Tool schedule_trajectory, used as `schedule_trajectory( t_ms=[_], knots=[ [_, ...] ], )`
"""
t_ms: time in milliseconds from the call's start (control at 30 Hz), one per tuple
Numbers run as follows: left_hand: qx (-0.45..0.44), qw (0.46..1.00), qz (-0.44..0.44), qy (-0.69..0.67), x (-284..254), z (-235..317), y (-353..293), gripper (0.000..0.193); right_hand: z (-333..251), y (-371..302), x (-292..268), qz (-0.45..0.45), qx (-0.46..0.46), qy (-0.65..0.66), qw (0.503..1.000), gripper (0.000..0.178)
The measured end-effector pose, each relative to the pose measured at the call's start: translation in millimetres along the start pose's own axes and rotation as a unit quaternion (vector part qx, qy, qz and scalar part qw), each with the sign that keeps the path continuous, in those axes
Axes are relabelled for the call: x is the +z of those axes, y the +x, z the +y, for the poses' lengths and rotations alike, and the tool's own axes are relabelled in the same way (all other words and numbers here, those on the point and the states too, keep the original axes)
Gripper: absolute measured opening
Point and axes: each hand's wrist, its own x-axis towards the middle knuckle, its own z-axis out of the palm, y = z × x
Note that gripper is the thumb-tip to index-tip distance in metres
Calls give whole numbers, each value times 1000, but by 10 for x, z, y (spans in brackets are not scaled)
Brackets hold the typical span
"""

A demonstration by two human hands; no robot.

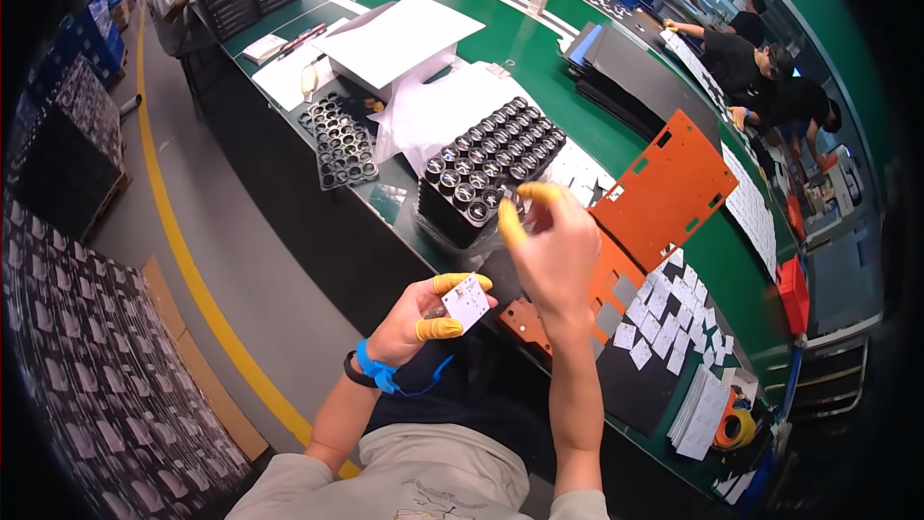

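Observation:
My left hand (409,319) pinches a small white circuit board (468,303) between yellow-covered thumb and finger. The board is tilted, with small dark parts and holes on its face. To its upper right, my right hand (556,246) hovers at the near corner of a stack of black trays (450,204). Its yellow-covered thumb and forefinger bend toward each other in a pinch, slightly blurred; whatever may be between the tips is too small to name. Rows of round black parts (478,210) with shiny rims fill the top tray.
An orange fixture plate (664,188) leans up right of my right hand. Many white boards (664,313) lie spread on a black mat. Another tray (342,143) of round pieces and a white box (409,34) stand farther left. Other people work across the green table.

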Motion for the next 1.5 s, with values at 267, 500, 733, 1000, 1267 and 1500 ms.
schedule_trajectory(
  t_ms=[267,500,733,1000,1267,1500],
  knots=[
    [107,994,-4,8,66,-73,-54,79,136,-601,-341,-141,-94,269,948,34],
    [131,990,48,29,235,-90,-104,74,275,-659,-380,-167,-133,288,933,39],
    [164,979,83,87,327,-116,-100,70,92,-708,-525,-154,-109,195,963,35],
    [134,988,44,56,334,-145,-26,64,134,-710,-660,-165,-182,122,962,40],
    [164,966,101,171,670,-332,177,31,397,-958,-450,107,-194,-3,975,36],
    [61,993,76,62,627,-529,350,31,537,-1158,-374,84,-87,98,988,35]
  ],
)
